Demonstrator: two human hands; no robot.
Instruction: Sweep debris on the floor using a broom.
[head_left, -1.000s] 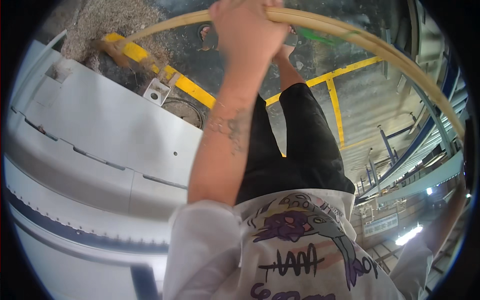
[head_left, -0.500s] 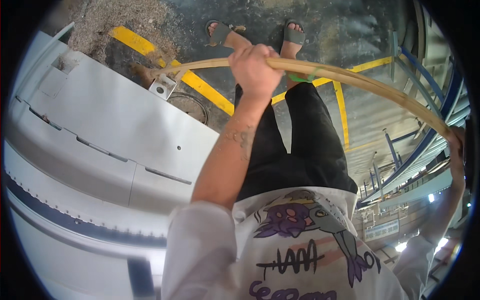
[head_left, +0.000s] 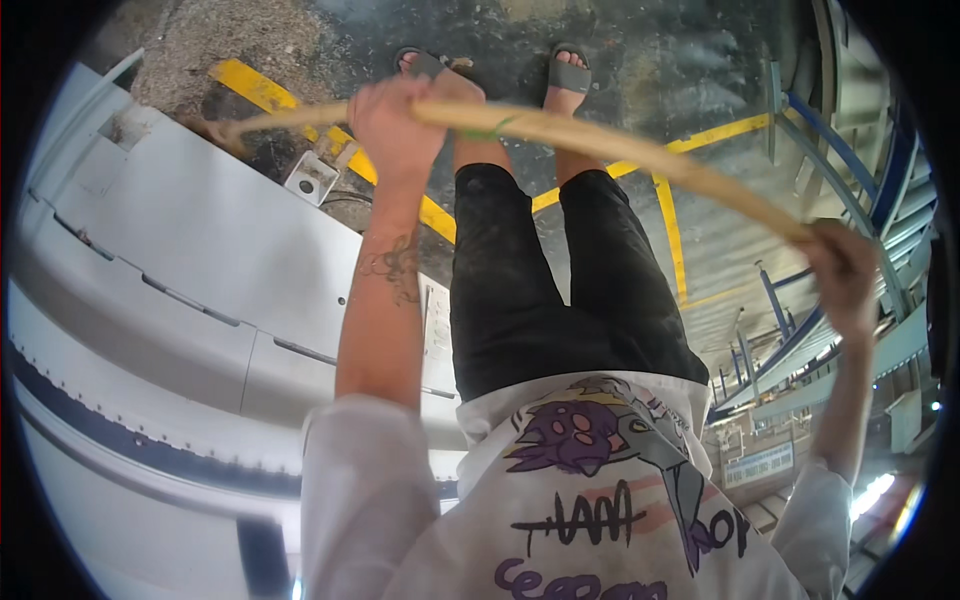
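A long pale wooden pole (head_left: pixel 620 145) crosses in front of me, appearing curved in the fisheye picture. Partway along it, my left hand (head_left: pixel 395 125) is wrapped round the wood. Toward its right end my right hand (head_left: pixel 843 270) is closed round it too, smeared a little by motion. Something green (head_left: pixel 488 131) is fixed to the pole just right of my left hand. At the pole's left end a brown, blurred head (head_left: pixel 222 136) hangs over the floor by the white machine; I cannot make out its kind.
At my left stands a long white machine (head_left: pixel 190 240) with a square metal bracket (head_left: pixel 312 180) at its corner. Pale shavings (head_left: pixel 230 50) lie heaped on the dark floor beyond. A yellow floor line (head_left: pixel 260 87) runs past them. Blue and grey metal racks (head_left: pixel 840 150) stand to the right.
Both hands have moved left with the pole, and its brown end has shifted left along the white machine. My right hand has come farther in from the picture's right rim.
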